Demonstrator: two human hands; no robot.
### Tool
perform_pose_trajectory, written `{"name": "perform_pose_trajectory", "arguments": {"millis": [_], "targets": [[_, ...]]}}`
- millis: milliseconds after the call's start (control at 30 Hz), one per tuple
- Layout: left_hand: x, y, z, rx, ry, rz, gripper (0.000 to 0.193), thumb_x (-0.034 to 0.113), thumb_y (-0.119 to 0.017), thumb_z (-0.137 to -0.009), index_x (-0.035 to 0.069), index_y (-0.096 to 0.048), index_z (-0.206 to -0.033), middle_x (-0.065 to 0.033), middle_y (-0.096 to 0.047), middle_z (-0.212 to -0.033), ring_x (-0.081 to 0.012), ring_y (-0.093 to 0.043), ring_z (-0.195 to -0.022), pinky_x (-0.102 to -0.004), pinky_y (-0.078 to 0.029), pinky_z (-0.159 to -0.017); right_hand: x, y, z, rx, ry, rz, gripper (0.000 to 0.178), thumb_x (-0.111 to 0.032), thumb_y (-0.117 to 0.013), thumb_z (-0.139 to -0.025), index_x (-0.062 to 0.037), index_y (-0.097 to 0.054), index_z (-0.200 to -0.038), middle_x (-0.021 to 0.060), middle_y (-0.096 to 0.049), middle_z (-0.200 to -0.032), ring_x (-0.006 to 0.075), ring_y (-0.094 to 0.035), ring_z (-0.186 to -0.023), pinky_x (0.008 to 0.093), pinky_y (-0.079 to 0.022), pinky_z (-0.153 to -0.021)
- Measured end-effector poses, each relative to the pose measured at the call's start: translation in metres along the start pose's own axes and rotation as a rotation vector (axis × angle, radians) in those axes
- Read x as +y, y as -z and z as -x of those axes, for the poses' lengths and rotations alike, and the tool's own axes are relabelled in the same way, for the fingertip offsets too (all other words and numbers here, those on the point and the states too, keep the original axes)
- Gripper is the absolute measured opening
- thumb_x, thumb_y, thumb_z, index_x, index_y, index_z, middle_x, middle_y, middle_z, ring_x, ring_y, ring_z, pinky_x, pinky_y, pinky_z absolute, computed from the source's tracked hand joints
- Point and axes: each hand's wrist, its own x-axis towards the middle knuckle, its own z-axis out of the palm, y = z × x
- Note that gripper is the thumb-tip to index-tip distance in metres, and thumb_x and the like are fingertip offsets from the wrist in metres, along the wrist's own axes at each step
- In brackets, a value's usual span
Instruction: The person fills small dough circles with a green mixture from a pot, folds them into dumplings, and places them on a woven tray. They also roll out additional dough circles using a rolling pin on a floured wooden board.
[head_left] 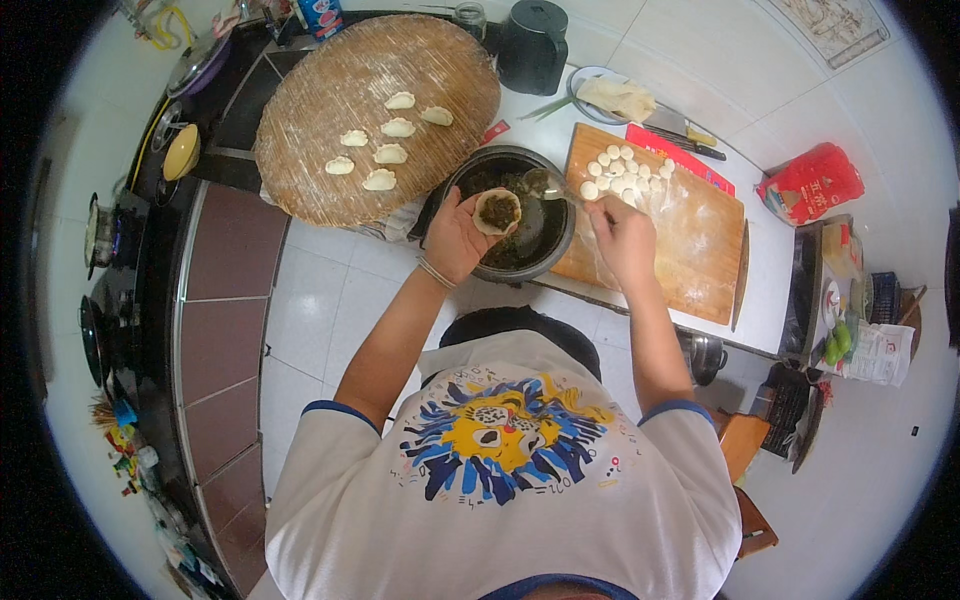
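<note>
A round dumpling wrapper (pixel 486 222) with dark green filling (pixel 498 210) in its middle rests in the cupped fingers of my left hand (pixel 455 238). My right hand (pixel 624 240) is closed around the handle of a metal spoon (pixel 541 183), whose bowl is just right of the wrapper. Both hands are over a large dark basin (pixel 566 243) with more filling along its inside wall. Beyond it at the left, several folded dumplings (pixel 398 128) lie apart on a floured round woven tray (pixel 320 100).
Right of the basin, small dough pieces (pixel 628 172) cover part of a floured wooden board (pixel 690 270). Knives (pixel 690 143) and a plate with dough (pixel 615 97) lie behind it. A black kettle (pixel 533 45) stands at the back; a red bag (pixel 812 185) sits far right.
</note>
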Motion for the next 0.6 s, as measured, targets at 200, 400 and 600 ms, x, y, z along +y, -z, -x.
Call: {"name": "perform_pose_trajectory", "arguments": {"millis": [200,400,600], "targets": [[0.0,-0.005,0.0,0.019,0.01,-0.037,0.062,0.046,-0.02,-0.096,-0.006,-0.041,-0.125,-0.0175,-0.05,-0.124,-0.0275,-0.049,-0.115,-0.041,-0.038,-0.1,-0.001,0.0,0.004,-0.165,-0.069,-0.108,0.022,-0.025,-0.062,-0.082,-0.0054,-0.063,-0.073,0.0147,-0.058,-0.059,0.0316,-0.057,-0.054,0.039,-0.044,-0.051],[-0.009,0.004,-0.004,0.077,0.012,-0.136,0.059,0.043,-0.019,-0.097,-0.004,-0.041,-0.124,-0.0161,-0.05,-0.123,-0.0255,-0.049,-0.114,-0.0389,-0.039,-0.099,-0.007,-0.014,0.009,-0.133,0.017,-0.203,0.018,-0.023,-0.062,-0.08,-0.0061,-0.063,-0.073,0.0148,-0.058,-0.059,0.0318,-0.058,-0.055,0.0392,-0.045,-0.051],[-0.011,-0.003,-0.002,0.092,-0.062,-0.204,0.058,0.042,-0.017,-0.097,-0.004,-0.044,-0.122,-0.0152,-0.051,-0.121,-0.0242,-0.05,-0.112,-0.0382,-0.039,-0.099,-0.01,-0.015,0.018,-0.219,-0.012,0.024,0.018,-0.023,-0.062,-0.08,-0.0068,-0.064,-0.073,0.0144,-0.059,-0.06,0.0323,-0.059,-0.056,0.04,-0.045,-0.051]]}}
